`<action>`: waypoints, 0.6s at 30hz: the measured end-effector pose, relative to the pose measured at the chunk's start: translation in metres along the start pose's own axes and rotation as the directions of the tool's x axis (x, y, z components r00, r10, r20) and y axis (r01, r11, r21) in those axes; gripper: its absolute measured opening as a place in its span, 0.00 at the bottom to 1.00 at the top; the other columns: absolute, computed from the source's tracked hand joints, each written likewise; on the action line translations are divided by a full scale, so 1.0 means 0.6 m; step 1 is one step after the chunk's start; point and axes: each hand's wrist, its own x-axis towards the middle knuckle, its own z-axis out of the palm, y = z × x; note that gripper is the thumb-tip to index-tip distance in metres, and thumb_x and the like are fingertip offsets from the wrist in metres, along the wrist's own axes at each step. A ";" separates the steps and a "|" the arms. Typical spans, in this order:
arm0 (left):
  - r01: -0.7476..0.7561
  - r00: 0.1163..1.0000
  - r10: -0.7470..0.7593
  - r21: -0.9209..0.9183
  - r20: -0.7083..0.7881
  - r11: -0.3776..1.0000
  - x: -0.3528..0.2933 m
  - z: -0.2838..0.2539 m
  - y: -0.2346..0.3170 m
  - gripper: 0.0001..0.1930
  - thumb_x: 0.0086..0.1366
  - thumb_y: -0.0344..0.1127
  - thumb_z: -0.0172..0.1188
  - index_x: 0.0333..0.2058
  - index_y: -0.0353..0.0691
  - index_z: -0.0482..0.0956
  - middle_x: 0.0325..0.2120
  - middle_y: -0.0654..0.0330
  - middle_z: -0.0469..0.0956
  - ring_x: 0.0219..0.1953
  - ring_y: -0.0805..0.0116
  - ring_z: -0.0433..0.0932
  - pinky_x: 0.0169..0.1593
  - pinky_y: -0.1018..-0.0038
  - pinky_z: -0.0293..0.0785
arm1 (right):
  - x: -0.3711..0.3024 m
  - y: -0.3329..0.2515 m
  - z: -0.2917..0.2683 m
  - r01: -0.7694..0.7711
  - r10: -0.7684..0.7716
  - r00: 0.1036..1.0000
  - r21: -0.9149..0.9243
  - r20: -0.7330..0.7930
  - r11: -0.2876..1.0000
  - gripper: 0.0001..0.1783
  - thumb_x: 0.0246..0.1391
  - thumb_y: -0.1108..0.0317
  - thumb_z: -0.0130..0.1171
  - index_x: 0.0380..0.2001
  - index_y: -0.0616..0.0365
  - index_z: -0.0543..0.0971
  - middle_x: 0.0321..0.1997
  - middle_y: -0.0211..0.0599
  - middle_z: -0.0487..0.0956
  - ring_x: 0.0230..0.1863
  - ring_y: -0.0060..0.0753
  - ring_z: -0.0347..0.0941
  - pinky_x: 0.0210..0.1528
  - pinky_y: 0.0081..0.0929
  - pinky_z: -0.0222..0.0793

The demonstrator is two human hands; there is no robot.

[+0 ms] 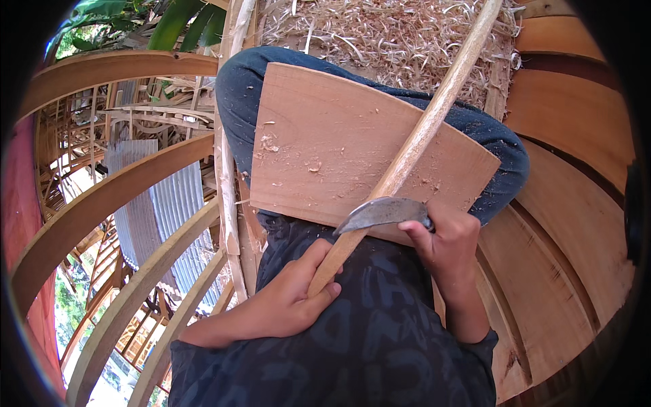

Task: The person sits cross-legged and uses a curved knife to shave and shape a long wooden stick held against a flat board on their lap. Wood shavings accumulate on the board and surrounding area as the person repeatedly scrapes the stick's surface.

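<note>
My left hand (302, 288) is closed round the near end of a long wooden pole (424, 129), which slants away to the far right. In my right hand (447, 234) is the handle of a knife with a curved, dark metal blade (383, 213). The blade lies across the pole, a little beyond my left hand, and my right thumb rests near its base. The knife's handle is mostly hidden in my fist. Under the pole, a flat wooden board (325, 142) lies across my crossed legs, with a few small shavings on it.
Curly wood shavings (386, 37) cover the floor beyond my legs. Wide curved planks (553, 224) rise at the right. Curved wooden ribs (129, 176) stand at the left, with corrugated metal sheets (173, 210) and scrap wood lower down behind them. Green leaves (180, 27) hang at the far left.
</note>
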 end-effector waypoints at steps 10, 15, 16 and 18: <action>-0.216 0.976 0.212 0.160 0.045 0.963 0.010 0.004 -0.014 0.13 0.62 0.28 0.53 0.43 0.33 0.61 0.31 0.53 0.67 0.34 0.65 0.70 0.40 0.71 0.66 | -0.024 -0.050 0.007 0.081 -0.088 0.995 0.146 0.039 0.986 0.30 0.41 0.41 0.63 0.11 0.56 0.65 0.11 0.39 0.64 0.14 0.43 0.67 0.16 0.33 0.60; -0.038 0.997 0.043 -0.064 0.070 0.997 0.003 -0.001 -0.009 0.15 0.62 0.28 0.53 0.46 0.35 0.63 0.34 0.59 0.64 0.36 0.74 0.65 0.43 0.76 0.64 | -0.010 0.012 0.021 -0.046 0.047 0.999 0.157 -0.005 0.987 0.28 0.43 0.43 0.62 0.14 0.56 0.67 0.12 0.38 0.65 0.15 0.42 0.68 0.16 0.34 0.60; -0.066 0.995 0.073 -0.103 0.065 0.993 0.003 -0.002 -0.012 0.14 0.62 0.28 0.53 0.45 0.35 0.63 0.35 0.61 0.64 0.36 0.75 0.65 0.43 0.76 0.64 | -0.014 -0.004 0.019 -0.009 0.009 1.000 0.161 0.001 0.987 0.28 0.44 0.42 0.62 0.14 0.56 0.67 0.12 0.39 0.65 0.15 0.43 0.68 0.16 0.34 0.60; -0.049 0.995 0.064 -0.189 0.077 0.981 0.001 -0.001 -0.012 0.14 0.62 0.28 0.53 0.45 0.37 0.63 0.35 0.63 0.63 0.37 0.77 0.63 0.43 0.78 0.63 | -0.015 -0.040 0.008 0.057 -0.062 0.998 0.173 0.021 0.983 0.29 0.45 0.42 0.60 0.15 0.57 0.67 0.12 0.40 0.65 0.16 0.46 0.68 0.16 0.35 0.60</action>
